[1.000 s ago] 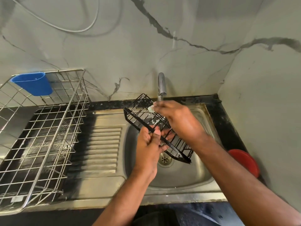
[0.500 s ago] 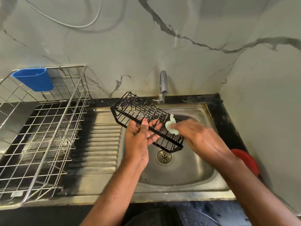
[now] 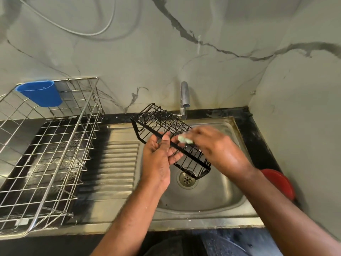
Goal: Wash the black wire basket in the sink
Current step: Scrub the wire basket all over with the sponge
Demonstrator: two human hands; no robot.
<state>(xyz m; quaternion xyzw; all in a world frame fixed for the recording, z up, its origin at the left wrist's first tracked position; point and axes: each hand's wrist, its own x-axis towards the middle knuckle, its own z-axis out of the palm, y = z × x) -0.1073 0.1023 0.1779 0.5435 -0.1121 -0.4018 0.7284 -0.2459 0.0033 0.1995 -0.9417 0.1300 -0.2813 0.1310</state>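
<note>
I have the basket (image 3: 167,134) held up over the sink (image 3: 217,193), tilted so its far end points toward the back left and its near end hangs just above the drain (image 3: 186,179). My left hand (image 3: 158,159) grips it by the long front rim, thumb over the top bar and fingers curled beneath. My right hand (image 3: 217,150) pinches a small pale green scrub pad (image 3: 184,139) and presses it against the wires near the middle of the basket; that hand is blurred, so I cannot make out each finger. The tap (image 3: 184,99) stands just behind the basket's far end. On the drainboard to the left sits a steel rack (image 3: 46,154) with a blue cup (image 3: 41,95) hooked on its back edge. A red lid (image 3: 278,182) lies on the counter right of the sink, partly behind my right forearm.
</note>
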